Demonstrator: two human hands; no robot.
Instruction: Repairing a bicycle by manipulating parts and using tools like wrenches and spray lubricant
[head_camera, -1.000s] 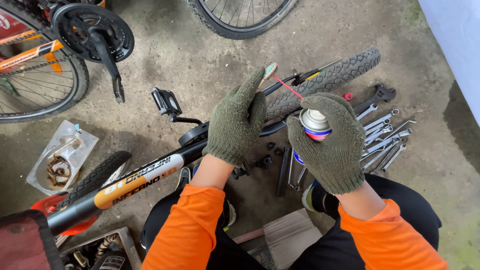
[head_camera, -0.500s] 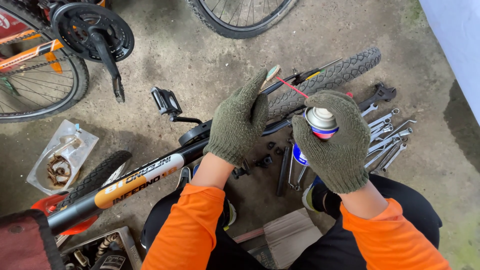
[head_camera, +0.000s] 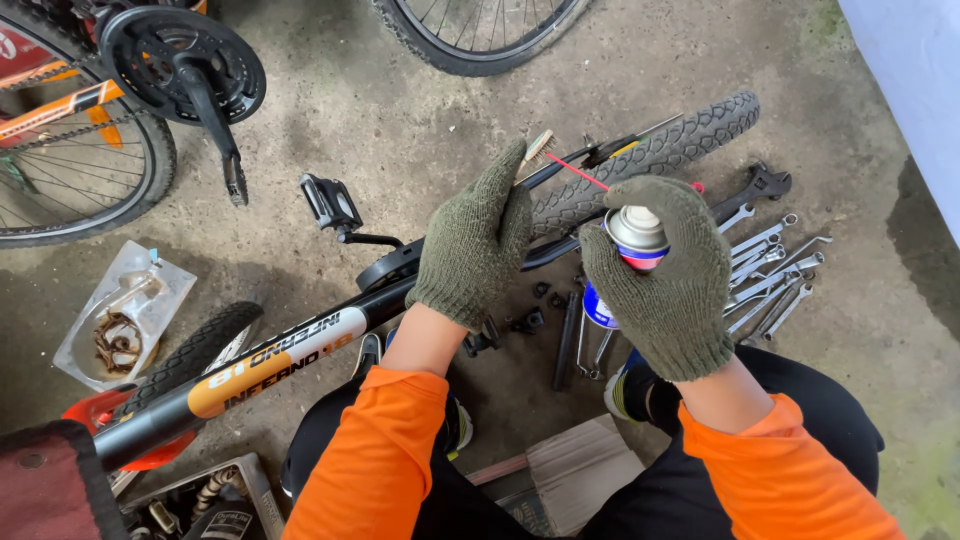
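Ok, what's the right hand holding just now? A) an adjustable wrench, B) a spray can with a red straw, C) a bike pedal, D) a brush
B: the gloved right hand wraps a spray can whose thin red straw points toward the tyre.

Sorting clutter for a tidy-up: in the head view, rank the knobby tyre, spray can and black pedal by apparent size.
1. Knobby tyre, clearly largest.
2 and 3. Spray can and black pedal look alike; the right hand hides most of the can, so unranked.
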